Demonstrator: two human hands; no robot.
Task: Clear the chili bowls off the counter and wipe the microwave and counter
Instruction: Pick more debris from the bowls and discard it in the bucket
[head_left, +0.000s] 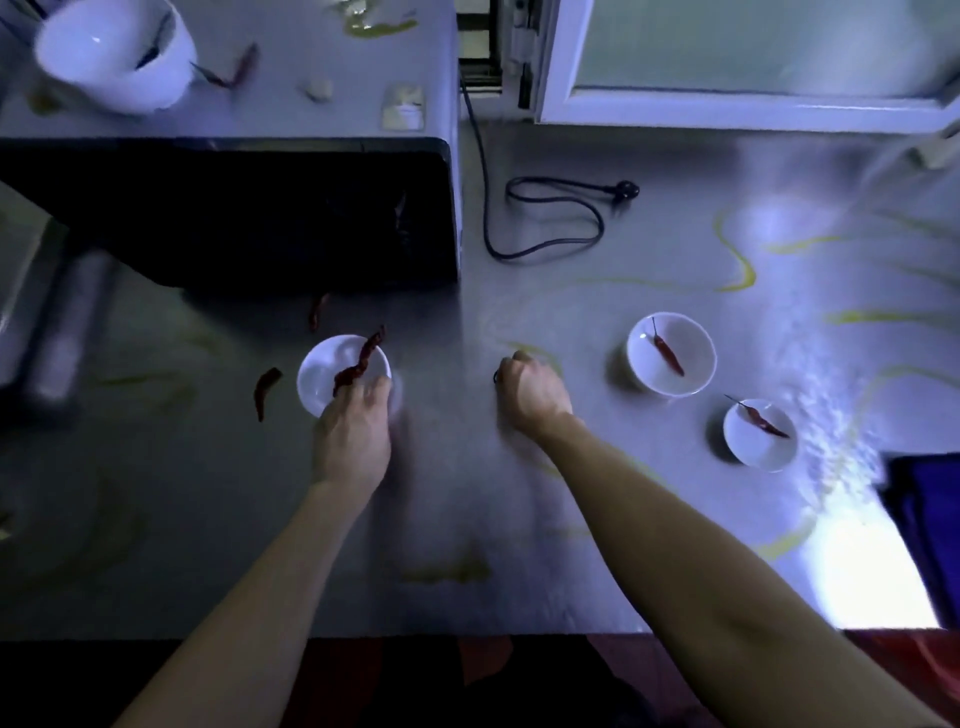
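left hand (353, 431): pinches dried chili (358, 361) over small bowl (319, 387) before microwave (228, 218) | right hand (530, 395): curled on counter (467, 509) — contents not possible to tell | small bowl: likely light, glazed, slippery, breakable — best taken at rim, thumb inside, with dry fingers

You are looking at three white chili bowls sitting upright on the steel counter (457, 519). The left bowl (322, 384) is carrying a long dried chili (358, 364) that is draping over its far rim. The middle bowl (693, 376) and the smaller right bowl (753, 449) are each holding a single chili. A bigger white bowl (111, 57) is sitting on the microwave (234, 218), possibly tilting, though blur is hiding detail. Yellow streaks are smearing the counter and the microwave top. Two loose chilies (266, 389) are lying near the left bowl.
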